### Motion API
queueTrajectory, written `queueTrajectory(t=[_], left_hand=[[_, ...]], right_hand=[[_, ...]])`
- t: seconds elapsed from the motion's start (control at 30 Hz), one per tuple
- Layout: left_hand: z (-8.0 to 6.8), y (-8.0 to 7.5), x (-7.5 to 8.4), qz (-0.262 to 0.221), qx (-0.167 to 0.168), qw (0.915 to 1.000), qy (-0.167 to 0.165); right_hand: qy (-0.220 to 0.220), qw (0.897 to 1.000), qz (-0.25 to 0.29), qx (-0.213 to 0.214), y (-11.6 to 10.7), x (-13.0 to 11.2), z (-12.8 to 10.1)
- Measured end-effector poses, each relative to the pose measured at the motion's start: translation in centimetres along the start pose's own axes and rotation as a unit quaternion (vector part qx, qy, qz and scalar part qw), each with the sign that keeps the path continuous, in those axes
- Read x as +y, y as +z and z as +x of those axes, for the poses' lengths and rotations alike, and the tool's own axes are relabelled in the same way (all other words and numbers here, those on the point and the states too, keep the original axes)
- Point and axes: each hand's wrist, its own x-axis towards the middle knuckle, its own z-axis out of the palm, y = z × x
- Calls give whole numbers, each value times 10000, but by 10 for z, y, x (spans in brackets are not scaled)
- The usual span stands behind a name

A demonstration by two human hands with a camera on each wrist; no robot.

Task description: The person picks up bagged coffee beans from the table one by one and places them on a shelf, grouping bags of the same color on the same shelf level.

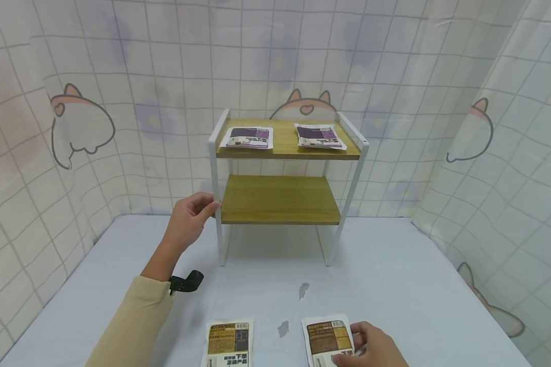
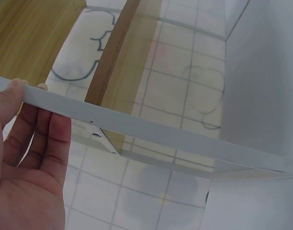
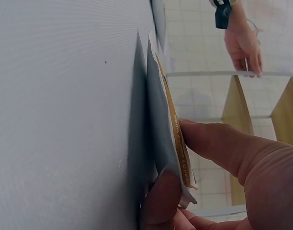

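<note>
A two-tier shelf with a white metal frame (image 1: pixel 213 168) and wooden boards stands at the back of the table. My left hand (image 1: pixel 205 205) grips its left front post (image 2: pixel 161 132), and in the left wrist view the fingers (image 2: pixel 29 124) lie behind that post. Near the front edge my right hand (image 1: pixel 365 344) pinches the right edge of a brown packet (image 1: pixel 328 337). In the right wrist view the thumb sits under the lifted edge of this packet (image 3: pixel 161 120) and a finger (image 3: pixel 208 143) lies on top. A yellow-brown packet (image 1: pixel 228 340) lies flat to its left.
Two purple packets (image 1: pixel 248 137) (image 1: pixel 320 136) lie on the top board (image 1: pixel 284 147); the lower board (image 1: pixel 280 199) is bare. The white table cover (image 1: pixel 395 285) has two small marks (image 1: pixel 303 290) near the middle. Cat-print tiled curtains (image 1: pixel 73 127) close in three sides.
</note>
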Motion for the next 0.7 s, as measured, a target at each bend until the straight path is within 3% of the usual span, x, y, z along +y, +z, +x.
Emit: queueTrajectory(t=[0.33, 0.7], left_hand=[[0, 0, 0, 45, 0, 10000, -36], [-1, 0, 1, 95, 14, 9999, -72]], right_hand=[[-53, 9994, 246, -256, -5, 1, 0], [-138, 9900, 1153, -804, -9, 12, 6]])
